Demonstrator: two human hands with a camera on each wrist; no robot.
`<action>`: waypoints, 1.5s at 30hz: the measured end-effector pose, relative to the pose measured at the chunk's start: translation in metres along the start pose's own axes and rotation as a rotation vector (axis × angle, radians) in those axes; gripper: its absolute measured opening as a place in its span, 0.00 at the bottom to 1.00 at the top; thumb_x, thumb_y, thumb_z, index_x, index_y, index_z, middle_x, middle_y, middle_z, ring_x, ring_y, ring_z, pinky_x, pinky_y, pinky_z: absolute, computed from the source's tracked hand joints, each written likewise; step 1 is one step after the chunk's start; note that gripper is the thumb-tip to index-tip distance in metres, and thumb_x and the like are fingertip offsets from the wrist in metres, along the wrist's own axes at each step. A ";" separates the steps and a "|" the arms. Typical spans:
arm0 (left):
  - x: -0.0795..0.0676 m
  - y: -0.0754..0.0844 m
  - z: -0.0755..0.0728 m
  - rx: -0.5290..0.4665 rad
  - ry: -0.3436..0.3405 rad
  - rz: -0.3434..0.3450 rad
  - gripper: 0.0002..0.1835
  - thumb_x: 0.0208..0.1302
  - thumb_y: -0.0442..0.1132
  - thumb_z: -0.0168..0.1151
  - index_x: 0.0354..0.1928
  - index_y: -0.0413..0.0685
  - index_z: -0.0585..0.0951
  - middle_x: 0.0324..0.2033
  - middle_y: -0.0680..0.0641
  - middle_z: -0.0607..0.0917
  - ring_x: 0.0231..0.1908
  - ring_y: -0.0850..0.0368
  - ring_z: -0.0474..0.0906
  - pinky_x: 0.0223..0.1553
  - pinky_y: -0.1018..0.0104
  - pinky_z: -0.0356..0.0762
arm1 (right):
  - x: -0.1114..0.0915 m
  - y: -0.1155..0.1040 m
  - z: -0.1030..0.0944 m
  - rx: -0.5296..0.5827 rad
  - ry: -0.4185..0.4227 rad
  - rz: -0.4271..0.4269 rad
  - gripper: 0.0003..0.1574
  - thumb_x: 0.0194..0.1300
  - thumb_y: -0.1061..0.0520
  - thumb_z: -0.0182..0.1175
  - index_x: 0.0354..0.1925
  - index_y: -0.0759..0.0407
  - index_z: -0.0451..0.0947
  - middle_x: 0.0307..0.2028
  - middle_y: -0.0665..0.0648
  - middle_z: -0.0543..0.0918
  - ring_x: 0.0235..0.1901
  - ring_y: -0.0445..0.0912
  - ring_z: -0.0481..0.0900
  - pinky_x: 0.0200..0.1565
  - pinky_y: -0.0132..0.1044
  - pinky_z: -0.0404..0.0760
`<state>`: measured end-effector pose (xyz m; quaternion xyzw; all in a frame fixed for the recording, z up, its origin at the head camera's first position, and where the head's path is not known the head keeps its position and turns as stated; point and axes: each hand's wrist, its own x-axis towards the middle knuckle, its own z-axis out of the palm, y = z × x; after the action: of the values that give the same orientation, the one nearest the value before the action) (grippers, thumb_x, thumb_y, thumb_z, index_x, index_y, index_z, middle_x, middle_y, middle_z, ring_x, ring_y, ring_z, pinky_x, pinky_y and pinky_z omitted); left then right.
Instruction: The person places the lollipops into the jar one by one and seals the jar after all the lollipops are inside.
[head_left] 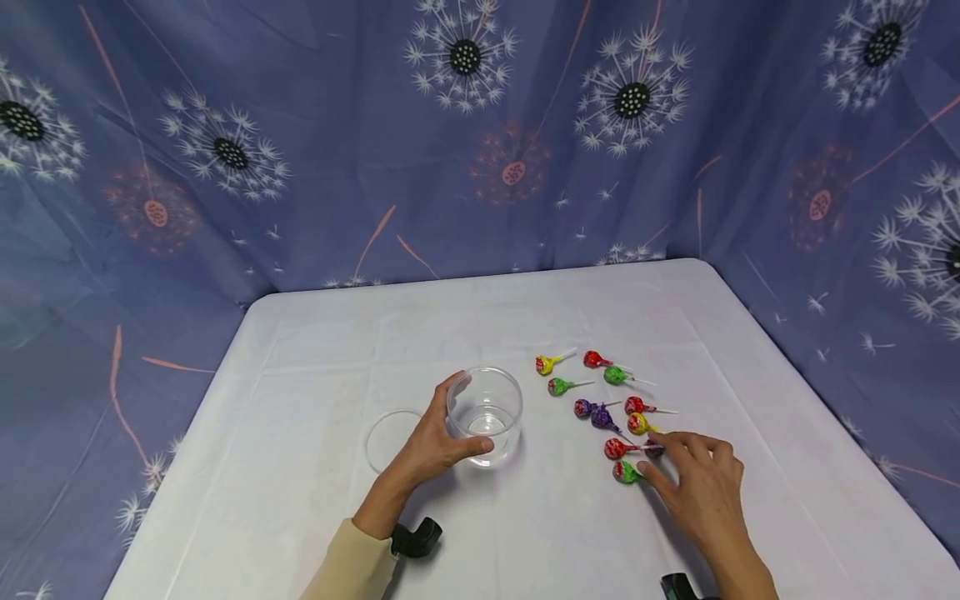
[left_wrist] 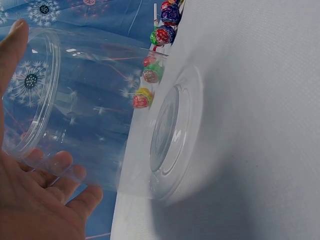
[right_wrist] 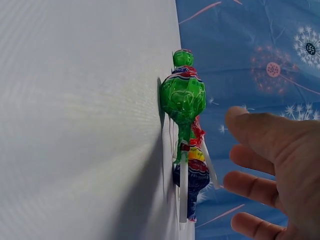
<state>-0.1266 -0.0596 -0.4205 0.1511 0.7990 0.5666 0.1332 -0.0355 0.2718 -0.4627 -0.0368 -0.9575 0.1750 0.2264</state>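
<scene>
In the head view my left hand (head_left: pixel 435 446) grips a clear plastic jar (head_left: pixel 501 404), thumb at the near side and fingers round the far left. The jar stands upright on the white table; no lollipop shows inside it. My right hand (head_left: pixel 703 487) hovers over the near end of a scatter of wrapped lollipops, fingers spread and holding nothing. Closest to it are a green lollipop (head_left: pixel 626 472), a dark purple lollipop (head_left: pixel 655 448) partly behind the fingertips, and a red lollipop (head_left: pixel 616 448). From the right wrist view, a gap separates the fingers from the green lollipop (right_wrist: pixel 184 97).
A thin, clear round lid (head_left: pixel 367 440) with a pale rim lies left of the jar, partly behind the left hand. More lollipops, among them a yellow one (head_left: pixel 545 364), lie farther back. Blue dandelion-print cloth (head_left: pixel 322 167) hangs behind the white-covered table (head_left: pixel 315 350).
</scene>
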 end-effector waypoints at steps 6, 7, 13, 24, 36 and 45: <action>0.004 -0.014 0.002 0.015 0.020 0.011 0.54 0.44 0.42 0.76 0.71 0.58 0.53 0.70 0.51 0.61 0.71 0.49 0.53 0.69 0.44 0.50 | -0.001 0.003 0.001 0.006 0.029 -0.006 0.20 0.42 0.57 0.75 0.37 0.59 0.84 0.34 0.58 0.80 0.42 0.58 0.65 0.44 0.56 0.57; 0.005 -0.018 0.003 0.018 0.024 0.015 0.54 0.44 0.43 0.76 0.71 0.60 0.53 0.70 0.52 0.61 0.71 0.50 0.53 0.68 0.44 0.51 | -0.001 0.003 0.002 0.005 0.031 -0.005 0.19 0.42 0.58 0.75 0.37 0.59 0.84 0.33 0.57 0.80 0.42 0.57 0.65 0.44 0.55 0.57; 0.009 -0.028 0.004 0.024 0.037 0.040 0.53 0.43 0.48 0.77 0.70 0.67 0.53 0.69 0.56 0.62 0.70 0.52 0.55 0.68 0.45 0.52 | 0.001 0.005 0.004 0.008 0.042 0.004 0.18 0.42 0.59 0.75 0.36 0.59 0.85 0.31 0.55 0.79 0.40 0.55 0.65 0.43 0.54 0.56; 0.000 -0.001 0.001 0.011 0.023 0.014 0.53 0.46 0.42 0.75 0.72 0.55 0.53 0.70 0.49 0.62 0.71 0.49 0.54 0.69 0.46 0.51 | 0.005 0.009 0.007 -0.043 0.032 0.032 0.17 0.43 0.60 0.73 0.36 0.59 0.85 0.29 0.57 0.76 0.36 0.54 0.63 0.41 0.53 0.55; -0.005 0.008 -0.001 0.002 -0.003 0.006 0.53 0.47 0.40 0.74 0.72 0.50 0.52 0.71 0.44 0.60 0.71 0.47 0.53 0.69 0.46 0.51 | 0.005 0.012 0.012 -0.019 0.029 0.034 0.11 0.43 0.64 0.72 0.28 0.53 0.84 0.29 0.55 0.73 0.35 0.53 0.62 0.39 0.52 0.54; -0.005 0.009 -0.001 0.007 -0.002 0.012 0.53 0.47 0.41 0.74 0.72 0.49 0.51 0.71 0.44 0.60 0.71 0.46 0.53 0.70 0.45 0.49 | 0.006 0.010 0.012 -0.014 0.015 0.015 0.10 0.43 0.65 0.71 0.25 0.53 0.82 0.26 0.54 0.78 0.35 0.53 0.67 0.41 0.53 0.57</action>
<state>-0.1214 -0.0599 -0.4111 0.1570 0.8000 0.5643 0.1302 -0.0460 0.2779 -0.4735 -0.0470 -0.9567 0.1697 0.2319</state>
